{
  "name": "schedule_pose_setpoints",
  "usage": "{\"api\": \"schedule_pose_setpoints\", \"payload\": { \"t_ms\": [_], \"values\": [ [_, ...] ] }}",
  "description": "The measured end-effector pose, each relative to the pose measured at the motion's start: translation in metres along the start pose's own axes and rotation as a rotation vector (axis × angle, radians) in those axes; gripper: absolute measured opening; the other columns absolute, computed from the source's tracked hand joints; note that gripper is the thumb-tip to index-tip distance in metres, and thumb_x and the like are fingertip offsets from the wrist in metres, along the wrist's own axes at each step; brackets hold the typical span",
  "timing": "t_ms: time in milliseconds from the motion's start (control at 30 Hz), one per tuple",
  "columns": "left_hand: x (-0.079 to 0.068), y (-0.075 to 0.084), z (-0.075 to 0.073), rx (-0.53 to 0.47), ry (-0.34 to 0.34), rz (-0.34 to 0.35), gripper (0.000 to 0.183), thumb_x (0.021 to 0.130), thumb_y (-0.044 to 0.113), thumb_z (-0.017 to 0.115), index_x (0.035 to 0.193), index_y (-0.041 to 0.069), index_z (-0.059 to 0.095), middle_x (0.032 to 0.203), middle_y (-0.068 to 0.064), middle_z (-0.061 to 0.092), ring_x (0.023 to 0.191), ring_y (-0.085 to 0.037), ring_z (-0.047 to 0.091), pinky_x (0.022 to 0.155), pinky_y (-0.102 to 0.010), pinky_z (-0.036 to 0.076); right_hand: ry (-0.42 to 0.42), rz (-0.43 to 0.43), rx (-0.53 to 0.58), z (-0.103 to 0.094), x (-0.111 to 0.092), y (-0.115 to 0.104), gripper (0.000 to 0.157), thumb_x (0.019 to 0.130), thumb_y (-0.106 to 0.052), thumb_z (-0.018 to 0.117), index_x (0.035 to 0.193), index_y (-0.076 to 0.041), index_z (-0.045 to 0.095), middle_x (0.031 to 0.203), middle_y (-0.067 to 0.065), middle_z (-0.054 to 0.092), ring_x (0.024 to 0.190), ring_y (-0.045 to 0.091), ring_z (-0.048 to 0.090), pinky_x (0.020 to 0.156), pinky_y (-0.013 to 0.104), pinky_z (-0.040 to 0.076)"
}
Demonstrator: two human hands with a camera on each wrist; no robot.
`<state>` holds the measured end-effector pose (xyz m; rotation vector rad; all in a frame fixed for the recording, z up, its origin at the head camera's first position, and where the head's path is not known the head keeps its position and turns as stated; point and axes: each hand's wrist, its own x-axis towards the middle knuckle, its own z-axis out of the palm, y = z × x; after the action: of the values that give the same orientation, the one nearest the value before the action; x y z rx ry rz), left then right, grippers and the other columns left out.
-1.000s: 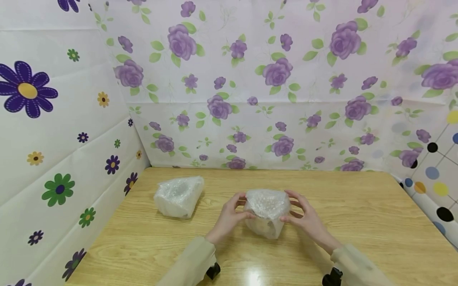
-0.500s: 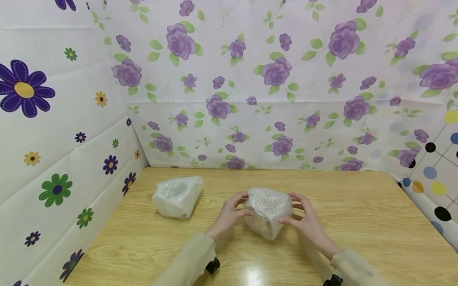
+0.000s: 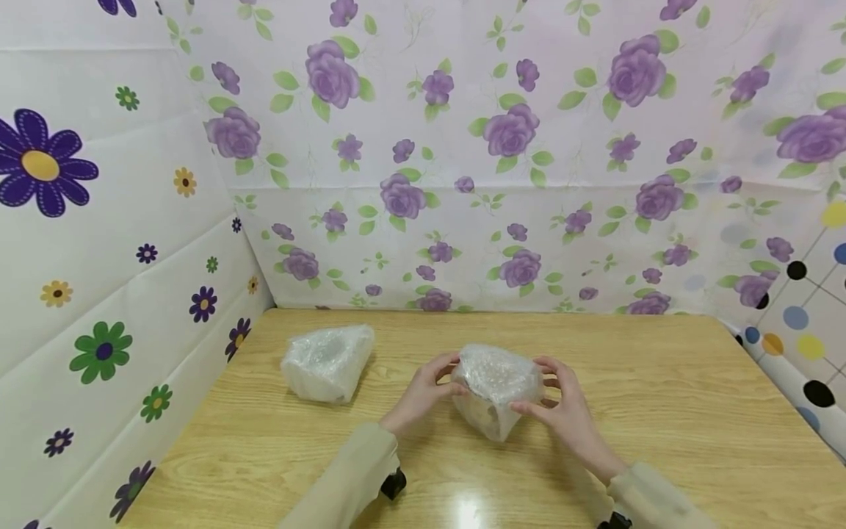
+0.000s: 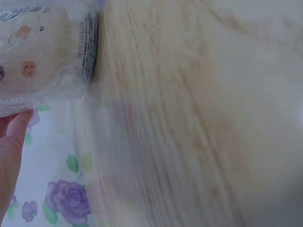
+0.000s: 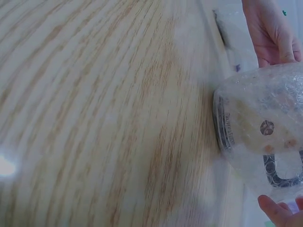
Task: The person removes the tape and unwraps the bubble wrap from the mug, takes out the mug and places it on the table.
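Observation:
A mug wrapped in clear bubble wrap (image 3: 499,378) is on the table, right of the middle. Through the film the right wrist view shows small printed figures and a dark squared handle (image 5: 272,170). My left hand (image 3: 429,389) holds its left side, thumb toward me and fingers behind. From the right, my right hand (image 3: 562,408) grips the opposite side with spread, bent fingers. The left wrist view catches the wrapped mug's base near the wood and part of my left hand (image 4: 10,146) against it.
Another bubble-wrapped bundle (image 3: 327,364) rests farther left on the wooden table (image 3: 661,397). A cloth with purple roses (image 3: 509,132) hangs behind the back edge. Patterned sheets rise at the left and right sides.
The wrapped mug has turned slightly between my hands, its upper part shifting a little to the right. Both hands keep their hold. The other bundle stays in place.

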<state>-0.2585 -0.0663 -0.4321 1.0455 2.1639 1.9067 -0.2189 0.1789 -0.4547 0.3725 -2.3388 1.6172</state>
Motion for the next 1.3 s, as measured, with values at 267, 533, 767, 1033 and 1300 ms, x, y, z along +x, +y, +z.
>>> {"api": "schedule_pose_setpoints", "payload": {
  "t_ms": [267,533,767,1033,1300],
  "values": [
    [0.001,0.002,-0.005,0.014,-0.007,-0.093,0.052,0.083,-0.005,0.061,0.13,-0.008,0.04,0.127,-0.022,0.042,0.111,-0.035,0.044,0.084,-0.033,0.045,0.036,-0.002,-0.024,0.004,0.0,-0.002,0.076,0.066,-0.016,0.082,0.127,-0.003,0.04,0.118,0.014,0.038,0.096,0.032,0.042,0.071,0.049,0.046],
    [0.0,0.004,-0.005,0.044,-0.022,-0.082,0.053,0.083,-0.006,0.06,0.13,-0.01,0.038,0.126,-0.024,0.042,0.11,-0.038,0.044,0.085,-0.037,0.044,0.013,-0.001,-0.022,0.004,-0.002,-0.002,0.075,0.068,-0.019,0.081,0.129,-0.005,0.038,0.12,0.016,0.036,0.099,0.032,0.041,0.073,0.05,0.046],
    [-0.006,0.012,-0.007,0.084,0.029,-0.104,0.051,0.084,-0.001,0.062,0.13,-0.005,0.041,0.125,-0.022,0.043,0.111,-0.036,0.044,0.087,-0.038,0.042,-0.03,-0.048,-0.054,-0.009,-0.002,-0.002,0.071,0.074,-0.017,0.076,0.131,-0.007,0.037,0.125,0.017,0.037,0.105,0.036,0.04,0.08,0.055,0.04],
    [-0.008,0.016,-0.016,0.078,0.057,-0.067,0.045,0.084,-0.003,0.06,0.125,-0.01,0.042,0.12,-0.028,0.044,0.106,-0.045,0.044,0.081,-0.036,0.046,-0.112,-0.132,0.009,-0.023,0.011,-0.007,0.064,0.079,-0.008,0.071,0.133,-0.007,0.037,0.128,0.01,0.039,0.112,0.033,0.038,0.089,0.055,0.033],
    [-0.015,0.025,-0.011,0.081,0.104,-0.073,0.042,0.085,-0.001,0.061,0.123,-0.008,0.044,0.12,-0.025,0.043,0.105,-0.042,0.046,0.078,-0.031,0.047,-0.242,-0.169,0.058,-0.025,0.025,-0.012,0.06,0.081,-0.007,0.068,0.134,-0.007,0.038,0.132,0.012,0.037,0.117,0.032,0.034,0.094,0.053,0.029]
  ]
}}
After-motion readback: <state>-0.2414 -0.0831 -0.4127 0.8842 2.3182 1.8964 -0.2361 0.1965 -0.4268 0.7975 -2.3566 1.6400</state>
